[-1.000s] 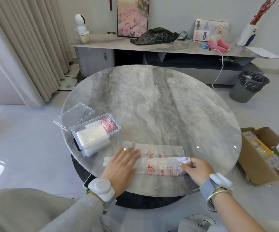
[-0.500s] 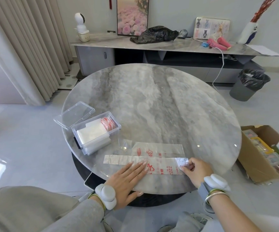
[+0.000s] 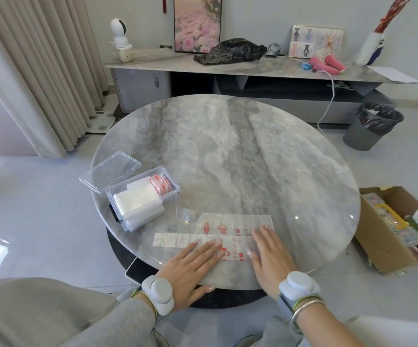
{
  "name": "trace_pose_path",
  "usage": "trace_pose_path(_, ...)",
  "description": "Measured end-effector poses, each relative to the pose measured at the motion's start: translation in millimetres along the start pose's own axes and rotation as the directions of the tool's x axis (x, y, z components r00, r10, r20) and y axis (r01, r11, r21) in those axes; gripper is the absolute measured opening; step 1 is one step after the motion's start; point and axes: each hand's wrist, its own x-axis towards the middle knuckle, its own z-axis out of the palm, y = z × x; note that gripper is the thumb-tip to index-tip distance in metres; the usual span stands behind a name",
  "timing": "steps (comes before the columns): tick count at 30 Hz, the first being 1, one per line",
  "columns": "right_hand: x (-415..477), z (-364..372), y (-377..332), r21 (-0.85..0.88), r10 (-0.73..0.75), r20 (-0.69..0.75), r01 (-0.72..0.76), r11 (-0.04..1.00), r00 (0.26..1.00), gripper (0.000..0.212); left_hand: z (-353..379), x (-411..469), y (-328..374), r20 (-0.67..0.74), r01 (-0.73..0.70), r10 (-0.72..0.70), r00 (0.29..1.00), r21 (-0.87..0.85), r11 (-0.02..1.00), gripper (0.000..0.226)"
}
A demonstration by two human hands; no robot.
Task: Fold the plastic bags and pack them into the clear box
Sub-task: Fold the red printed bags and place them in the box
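Round grey marble table (image 3: 228, 151), person at its near edge. Long folded plastic bag (image 3: 178, 240), clear with red print, lies flat as a narrow strip along the near rim, running left to right. Left hand (image 3: 189, 267) flat on it, fingers straight and slightly spread, fingertips on the strip's middle, nothing gripped. Right hand (image 3: 270, 256) likewise flat, fingers straight and together, palm down over the strip's right end; neither hand curls round anything. Just behind the strip lies a second flat clear sheet (image 3: 230, 221) with red marks, touching or overlapping it; cannot tell whether it is a separate bag or part of the same one. A small crumpled clear scrap (image 3: 185, 216) sits at that sheet's left end. Clear box (image 3: 170, 196) stands at the table's left edge, near the strip but apart from it, lid off. Inside: a stack of folded white bags (image 3: 136, 200) filling the near part, several red-printed folded bags (image 3: 161, 185) standing on edge at the far end. Clear lid (image 3: 110, 170) lies just beside the box, on its far-left side, overhanging the table edge. Pale grey pod on each wrist (image 3: 158, 294); metal bangle (image 3: 305, 308) on the right one. Against the far wall, a low sideboard (image 3: 265, 71) with a crumpled black bag (image 3: 230, 51) on it. Lined grey bin (image 3: 373, 126) on the floor at right; open cardboard carton (image 3: 378, 241) nearer, with mixed contents.
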Motion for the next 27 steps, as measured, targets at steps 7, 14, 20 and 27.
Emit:
trace_pose_path(7,1,27,4,-0.087,0.014,0.073,-0.008,0.996,0.997,0.069,3,-3,-2,0.044,0.009,-0.009,0.999,0.017,1.000,0.078)
trace_pose_path(14,0,28,5,-0.096,0.014,0.079,-0.006,0.995,0.997,0.069,-1,-2,-1,0.034,0.008,-0.008,0.999,-0.007,1.000,0.077)
trace_pose_path(20,0,10,-1,-0.067,0.048,0.022,-0.046,0.997,0.999,0.066,-9,2,2,-0.017,0.054,-0.058,0.998,-0.180,0.982,0.060)
trace_pose_path(27,3,-9,-5,-0.074,-0.006,-0.035,0.003,0.997,0.999,0.039,-23,27,-9,-0.130,0.176,-0.246,0.961,-0.403,0.898,0.042)
